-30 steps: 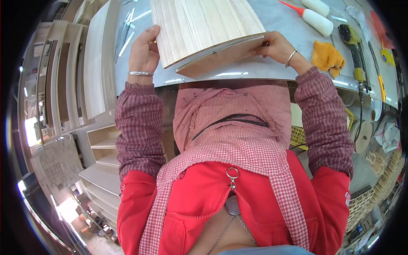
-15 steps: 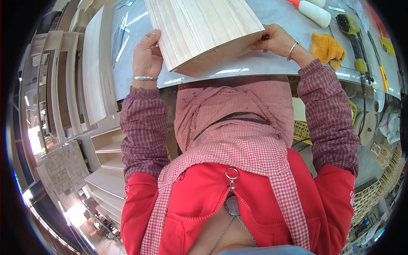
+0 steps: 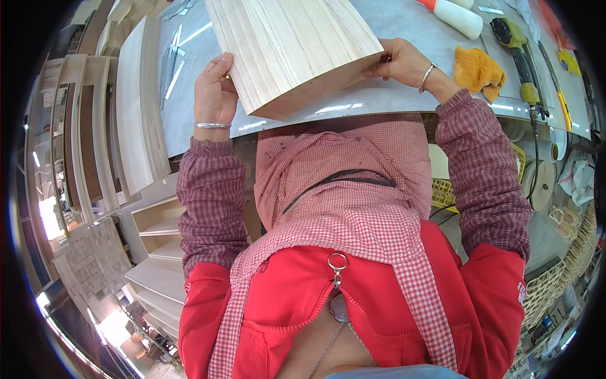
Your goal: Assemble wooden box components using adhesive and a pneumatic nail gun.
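Note:
A pale wooden box [image 3: 293, 54] with streaked grain is held at a tilt over the near edge of the table. Its large flat face is turned up, and one narrower side faces me. My left hand [image 3: 216, 88] grips the box's left edge, the thumb at the top and the fingers partly curled behind. At the near right corner my right hand [image 3: 407, 63] pinches the box, with some fingertips tucked under its side. Both wrists wear silver bangles. The far end of the box runs out of the picture.
Right of my right hand lie an orange cloth [image 3: 480, 71], a white squeeze bottle [image 3: 457, 19] and a green-black power tool [image 3: 521, 60] with its hose. Thin strips [image 3: 172, 66] are scattered at the table's left. Wooden panels [image 3: 140, 101] stand beyond its left edge. A yellow basket [image 3: 444, 192] is below.
The box and both hands appear slightly further left and lower, along with most of the scene. My grip on the box looks much the same.

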`<state>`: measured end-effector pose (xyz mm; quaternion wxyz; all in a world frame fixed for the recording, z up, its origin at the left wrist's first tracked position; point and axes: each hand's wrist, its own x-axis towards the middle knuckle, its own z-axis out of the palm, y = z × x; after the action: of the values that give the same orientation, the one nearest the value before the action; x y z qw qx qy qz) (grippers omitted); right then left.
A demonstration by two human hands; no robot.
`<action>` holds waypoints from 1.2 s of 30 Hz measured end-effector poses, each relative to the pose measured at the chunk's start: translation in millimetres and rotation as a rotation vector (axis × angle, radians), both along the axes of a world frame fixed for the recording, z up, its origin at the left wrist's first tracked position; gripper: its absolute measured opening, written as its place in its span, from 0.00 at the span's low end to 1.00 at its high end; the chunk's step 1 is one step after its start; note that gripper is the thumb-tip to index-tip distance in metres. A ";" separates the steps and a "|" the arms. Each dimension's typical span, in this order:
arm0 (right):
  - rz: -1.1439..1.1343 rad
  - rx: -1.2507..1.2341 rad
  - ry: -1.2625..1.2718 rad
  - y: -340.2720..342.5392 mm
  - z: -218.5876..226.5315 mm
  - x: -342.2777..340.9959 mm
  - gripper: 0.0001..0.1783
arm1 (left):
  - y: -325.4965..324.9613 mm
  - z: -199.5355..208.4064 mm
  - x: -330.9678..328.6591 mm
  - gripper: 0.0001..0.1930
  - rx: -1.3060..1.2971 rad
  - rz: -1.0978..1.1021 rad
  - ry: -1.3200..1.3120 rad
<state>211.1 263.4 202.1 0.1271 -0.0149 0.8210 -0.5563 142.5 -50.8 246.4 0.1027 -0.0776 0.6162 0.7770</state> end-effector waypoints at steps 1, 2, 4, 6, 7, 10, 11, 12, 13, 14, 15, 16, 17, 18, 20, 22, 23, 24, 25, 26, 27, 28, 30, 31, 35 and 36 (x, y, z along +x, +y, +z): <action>0.000 0.085 0.041 -1.2 5.9 3.5 0.13 | 0.1 -0.5 1.5 0.12 -0.022 0.015 0.020; -0.001 0.171 0.082 -2.4 12.7 7.4 0.13 | 0.3 -1.6 2.2 0.13 -0.043 0.029 0.041; -0.002 0.340 0.165 -5.2 23.0 14.0 0.15 | 0.3 -3.7 5.0 0.15 -0.088 0.059 0.080; -0.070 0.225 0.271 -4.5 26.4 20.8 0.15 | 2.8 -5.4 16.4 0.16 -0.135 0.035 0.167; -0.138 0.107 0.369 -5.1 26.2 25.4 0.15 | 1.9 -6.5 27.1 0.17 -0.186 0.011 0.248; -0.280 -0.133 0.558 -6.6 23.2 32.9 0.15 | -7.6 -11.7 58.3 0.21 -0.341 -0.092 0.447; -0.261 -0.131 0.565 -8.1 22.9 33.6 0.14 | -11.7 -15.1 66.0 0.23 -0.397 -0.141 0.486; -0.237 -0.130 0.574 -10.1 22.5 32.1 0.13 | -12.0 -17.6 69.1 0.23 -0.398 -0.140 0.485; -0.213 -0.129 0.582 -11.7 22.2 30.8 0.13 | -10.7 -19.9 72.3 0.22 -0.524 -0.180 0.674; -0.189 -0.128 0.591 -12.3 21.8 30.2 0.12 | -9.4 -22.0 74.7 0.21 -0.649 -0.220 0.864; -0.188 -0.132 0.590 -12.1 19.9 30.4 0.12 | -9.9 -24.6 76.5 0.21 -0.653 -0.220 0.862; -0.170 -0.115 0.582 -9.9 18.1 31.3 0.13 | -9.9 -27.2 77.4 0.21 -0.662 -0.203 0.870; -0.153 -0.098 0.575 -6.8 16.5 32.4 0.13 | -9.9 -29.5 77.8 0.20 -0.670 -0.186 0.880; -0.136 -0.081 0.568 -4.2 15.2 33.3 0.13 | -10.1 -31.3 78.1 0.20 -0.679 -0.169 0.889; -0.128 -0.065 0.560 -2.3 14.0 34.9 0.14 | -10.4 -33.4 79.1 0.19 -0.687 -0.162 0.901; -0.141 -0.054 0.551 -2.7 14.4 36.0 0.14 | -10.0 -34.2 79.7 0.18 -0.691 -0.153 0.924; -0.148 -0.049 0.546 -3.5 14.7 36.6 0.15 | -9.8 -34.3 79.9 0.17 -0.694 -0.148 0.935; -0.155 -0.043 0.542 -4.4 14.8 37.7 0.15 | -9.4 -34.1 80.0 0.16 -0.696 -0.144 0.947; -0.161 -0.044 0.543 -6.5 14.5 38.8 0.15 | -9.2 -34.5 80.2 0.16 -0.695 -0.150 0.950; -0.224 -0.042 0.557 -9.9 14.0 41.4 0.15 | -8.9 -34.7 80.6 0.16 -0.693 -0.146 0.944; -0.289 -0.041 0.571 -13.8 13.4 44.8 0.15 | -8.5 -34.9 81.0 0.16 -0.690 -0.143 0.938; -0.353 -0.039 0.584 -17.4 12.5 48.2 0.14 | -8.1 -35.2 81.2 0.16 -0.688 -0.140 0.932; -0.423 -0.037 0.596 -22.0 10.3 53.2 0.14 | -7.7 -35.6 81.8 0.16 -0.685 -0.142 0.928; -0.458 -0.040 0.601 -23.7 8.8 55.5 0.13 | -8.2 -35.6 82.1 0.16 -0.683 -0.139 0.930; -0.568 -0.047 0.615 -28.8 7.2 62.5 0.12 | -10.7 -37.0 81.4 0.15 -0.676 -0.135 0.939; -0.575 -0.013 0.632 -30.6 8.1 63.8 0.11 | -12.0 -38.0 80.6 0.15 -0.690 -0.150 0.959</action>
<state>274.8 232.7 210.2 -0.2911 0.0439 0.7869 -0.5423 223.1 -62.8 208.3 -0.1637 0.2967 0.8146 0.4707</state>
